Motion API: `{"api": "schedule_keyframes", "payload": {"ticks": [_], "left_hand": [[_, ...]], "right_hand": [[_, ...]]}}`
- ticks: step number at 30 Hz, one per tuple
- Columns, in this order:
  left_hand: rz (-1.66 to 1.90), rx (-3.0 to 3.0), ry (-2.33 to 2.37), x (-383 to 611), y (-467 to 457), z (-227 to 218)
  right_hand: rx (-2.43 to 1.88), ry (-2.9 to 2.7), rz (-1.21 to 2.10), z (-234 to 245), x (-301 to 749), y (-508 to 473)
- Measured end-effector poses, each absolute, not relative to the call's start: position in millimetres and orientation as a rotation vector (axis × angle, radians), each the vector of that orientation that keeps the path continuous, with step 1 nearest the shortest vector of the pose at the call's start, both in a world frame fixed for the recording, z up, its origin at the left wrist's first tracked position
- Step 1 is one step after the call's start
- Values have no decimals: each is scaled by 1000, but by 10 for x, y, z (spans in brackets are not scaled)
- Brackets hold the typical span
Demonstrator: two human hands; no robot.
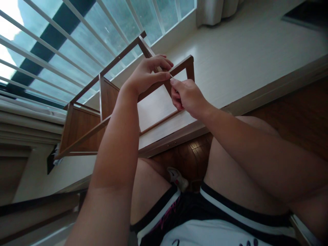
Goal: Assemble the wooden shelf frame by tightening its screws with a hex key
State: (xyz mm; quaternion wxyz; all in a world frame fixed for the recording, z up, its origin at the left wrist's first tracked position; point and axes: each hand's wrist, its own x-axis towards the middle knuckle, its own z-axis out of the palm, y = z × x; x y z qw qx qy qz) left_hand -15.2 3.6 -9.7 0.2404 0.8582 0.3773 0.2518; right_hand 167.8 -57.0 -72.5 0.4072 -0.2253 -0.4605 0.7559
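A brown wooden shelf frame (84,136) lies tilted on its side on a pale window ledge, its open end pointing right. My left hand (151,71) rests over a crossbar near that end, fingers curled round the wood and thumb pressed along it. Close beside it, my right hand (187,97) is closed in a pinch on a thin, light-coloured rod (172,77). The rod's tip meets the wooden bar by my left thumb. Most of the rod is hidden in my fingers, so I cannot make out its exact kind.
White window bars (110,20) rise behind the frame. The pale ledge (230,58) runs to the right, with a curtain (208,13) and a dark flat object (307,15) at its far end. Below are my legs, a white shoe (178,178) and the wooden floor (197,150).
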Motion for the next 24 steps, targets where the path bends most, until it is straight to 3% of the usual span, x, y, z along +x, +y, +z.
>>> {"api": "schedule_keyframes", "payload": {"ticks": [11,24], "left_hand": [[662,2324,1043,-143,43,-90],[674,2314,1029,-145,32,-94]], "right_hand": [[-927,-1643,1012,-806,1700,-463],[-977,-1788,858,-815,1689,-568]]}}
